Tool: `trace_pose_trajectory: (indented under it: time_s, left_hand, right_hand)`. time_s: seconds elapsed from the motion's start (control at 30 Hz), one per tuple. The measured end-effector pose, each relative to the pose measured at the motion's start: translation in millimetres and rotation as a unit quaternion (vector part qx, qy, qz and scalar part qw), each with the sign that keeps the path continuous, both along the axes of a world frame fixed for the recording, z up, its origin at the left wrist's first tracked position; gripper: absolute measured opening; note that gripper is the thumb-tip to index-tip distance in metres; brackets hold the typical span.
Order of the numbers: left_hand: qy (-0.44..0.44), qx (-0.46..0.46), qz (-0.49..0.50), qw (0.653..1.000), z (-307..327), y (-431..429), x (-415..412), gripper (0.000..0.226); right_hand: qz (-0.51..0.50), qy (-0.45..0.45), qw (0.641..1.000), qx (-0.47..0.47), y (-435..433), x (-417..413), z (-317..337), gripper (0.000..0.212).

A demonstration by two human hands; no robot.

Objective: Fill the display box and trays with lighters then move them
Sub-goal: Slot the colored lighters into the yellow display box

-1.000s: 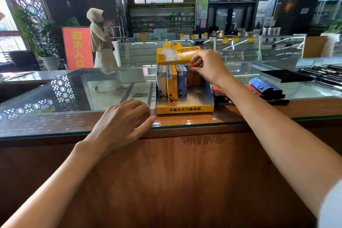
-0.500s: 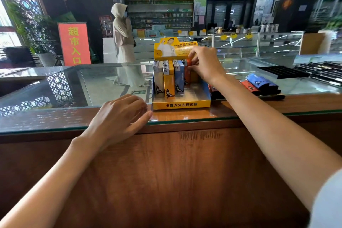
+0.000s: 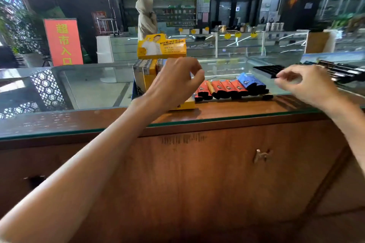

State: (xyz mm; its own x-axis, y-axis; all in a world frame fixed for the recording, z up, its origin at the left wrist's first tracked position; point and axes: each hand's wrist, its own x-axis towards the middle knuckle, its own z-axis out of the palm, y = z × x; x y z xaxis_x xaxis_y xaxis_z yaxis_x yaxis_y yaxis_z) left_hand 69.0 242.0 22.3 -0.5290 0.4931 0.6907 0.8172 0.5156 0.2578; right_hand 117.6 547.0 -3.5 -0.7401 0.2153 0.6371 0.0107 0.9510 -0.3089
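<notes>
The yellow display box [image 3: 162, 49] was found standing on the glass counter top [image 3: 79, 89], near its front edge. White and yellow lighters [image 3: 145, 66] were seen upright in the box's left part; the right part was hidden by the left hand [image 3: 173, 81].

The left hand was held raised in front of the box, its back to the camera and its fingers curled downward. Whether anything was enclosed in that curl could not be told from this angle.

At 3 o'clock from the box, a row of loose lighters [image 3: 227, 88] was noted lying flat on the counter, side by side: mostly red, with blue ones [image 3: 249, 81] at the far right end. A black tray [image 3: 268, 70] was seen at 1 o'clock from that row, further back on the glass.

The right hand [image 3: 304, 85] was held above the counter at 3 o'clock from the row, apart from it. Its fingers were loosely bent, thumb and fingertips close together, and nothing was seen in them.
</notes>
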Motion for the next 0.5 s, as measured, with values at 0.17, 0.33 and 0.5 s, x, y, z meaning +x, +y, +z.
trace_pose_trajectory:
  time_s: [0.17, 0.33, 0.5]
  left_hand:
    - [-0.097, -0.162, 0.127, 0.974, 21, 73, -39, 0.033]
    - [-0.132, -0.324, 0.207, 0.913, 24, 98, -49, 0.043]
    - [-0.241, -0.409, 0.231, 0.849, 33, 110, -50, 0.072]
  right_hand:
    - [0.020, -0.094, 0.995, 0.015, 19, 1, -25, 0.029]
    - [0.034, -0.077, 0.996, 0.023, 21, -1, -25, 0.027]
    - [0.036, -0.072, 0.997, 0.022, 20, -1, -26, 0.029]
